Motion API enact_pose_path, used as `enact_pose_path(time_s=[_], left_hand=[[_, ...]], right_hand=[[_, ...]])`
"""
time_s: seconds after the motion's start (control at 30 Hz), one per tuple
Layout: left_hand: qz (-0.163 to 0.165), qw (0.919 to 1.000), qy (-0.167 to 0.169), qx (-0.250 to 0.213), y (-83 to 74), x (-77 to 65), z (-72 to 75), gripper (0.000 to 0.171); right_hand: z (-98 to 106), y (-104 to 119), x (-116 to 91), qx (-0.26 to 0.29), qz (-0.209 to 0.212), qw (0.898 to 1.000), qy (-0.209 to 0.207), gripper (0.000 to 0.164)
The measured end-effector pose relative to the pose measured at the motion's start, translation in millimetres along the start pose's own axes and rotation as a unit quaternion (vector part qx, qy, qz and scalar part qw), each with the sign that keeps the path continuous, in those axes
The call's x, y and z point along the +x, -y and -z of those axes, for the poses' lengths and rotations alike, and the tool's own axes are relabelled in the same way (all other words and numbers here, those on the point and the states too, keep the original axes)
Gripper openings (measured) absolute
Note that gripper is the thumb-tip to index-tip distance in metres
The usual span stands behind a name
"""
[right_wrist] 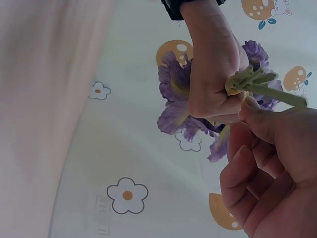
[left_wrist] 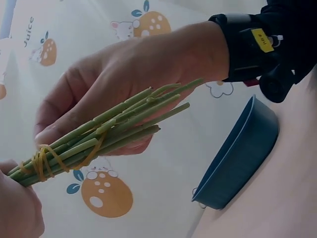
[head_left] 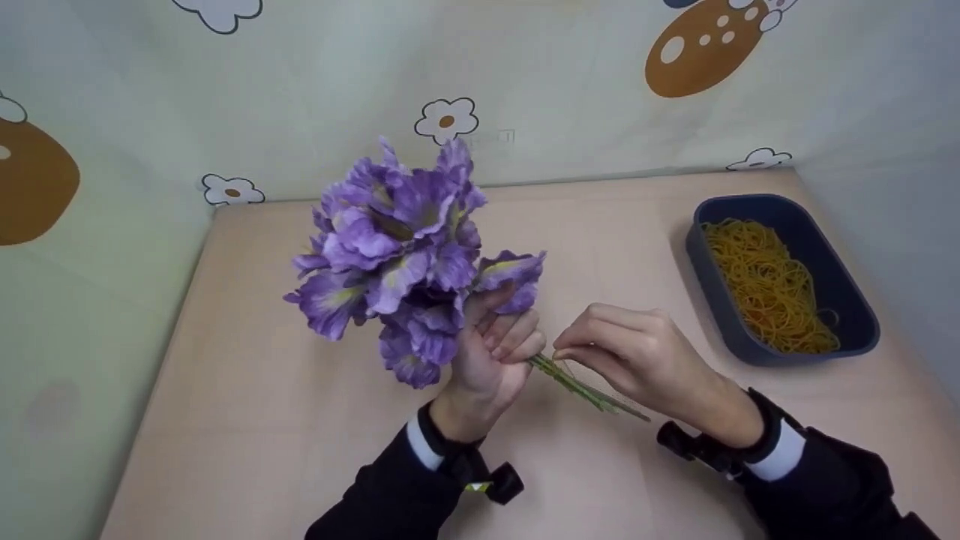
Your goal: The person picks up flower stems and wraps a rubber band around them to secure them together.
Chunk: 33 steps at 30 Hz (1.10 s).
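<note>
Head view first: 1 bunch of purple fake flowers sits at 12 o'clock from the left hand, which is clamped round the stems, while the right hand pinches them at 3 o'clock, with 1 blue tub of rubber bands further right. Left wrist cam shows roughly 8 stiff green stems with 1 yellow rubber band wound round them, so I'd guess it's light, top-heavy and best grabbed just above that wrap, not by the floppy petals. Right wrist cam only adds the stem ends poking out at 3 o'clock of the closed left fist.

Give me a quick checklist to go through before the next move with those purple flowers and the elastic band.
1. Left hand grips the bunch of purple flowers just below the blooms: ok.
2. Green stems lie together, side by side: ok.
3. Yellow rubber band is looped round the stems near the left hand: ok.
4. Band wound tight enough to hold: cannot tell.
5. Right hand has its fingertips at the stems: ok.
6. Blue tray of spare rubber bands sits on the table to the right: ok.
</note>
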<state>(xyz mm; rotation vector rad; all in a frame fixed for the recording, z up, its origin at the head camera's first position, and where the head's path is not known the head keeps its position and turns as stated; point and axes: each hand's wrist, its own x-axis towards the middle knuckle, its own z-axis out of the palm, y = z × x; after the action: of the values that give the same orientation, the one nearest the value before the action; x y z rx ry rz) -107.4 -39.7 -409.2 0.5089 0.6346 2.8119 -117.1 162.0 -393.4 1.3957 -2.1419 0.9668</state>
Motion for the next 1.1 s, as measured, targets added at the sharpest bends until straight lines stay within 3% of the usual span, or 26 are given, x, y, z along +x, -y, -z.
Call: enact_pose_path(time_s=[0.13,0.3,0.4,0.57,0.73,0.83,0.93,1.1], left_hand=[[0.004,0.9999,-0.009,0.010,7.1,-1.8,2.3,0.038],[-0.030,0.9995,-0.009,-0.003,-0.9,3.1,1.6,0.057],[-0.035,0.9992,-0.017,-0.003,-6.3,4.4,0.5,0.066],[-0.042,0.9978,-0.051,-0.010,-12.8,4.9,-0.2,0.059],[-0.056,0.9967,-0.055,-0.020,-18.7,6.2,0.4,0.069],[-0.067,0.9963,-0.049,-0.023,-21.3,7.4,2.8,0.056],[-0.067,0.9955,-0.062,-0.023,-23.4,7.5,3.2,0.054],[-0.070,0.9952,-0.065,-0.024,-26.7,7.9,0.5,0.072]], right_hand=[[-3,1,0,0.014,-0.008,1.000,-0.005,0.017],[-6,3,0,0.026,-0.018,0.999,0.000,0.003],[-7,4,-1,0.024,-0.018,1.000,0.008,0.020],[-8,5,-3,0.021,-0.022,0.999,0.027,0.025],[-8,7,-5,0.023,-0.031,0.999,0.036,0.017],[-9,9,-5,0.018,-0.039,0.998,0.046,0.024],[-10,11,-5,0.015,-0.055,0.996,0.065,0.023],[-11,12,-6,0.006,-0.082,0.991,0.103,0.019]])
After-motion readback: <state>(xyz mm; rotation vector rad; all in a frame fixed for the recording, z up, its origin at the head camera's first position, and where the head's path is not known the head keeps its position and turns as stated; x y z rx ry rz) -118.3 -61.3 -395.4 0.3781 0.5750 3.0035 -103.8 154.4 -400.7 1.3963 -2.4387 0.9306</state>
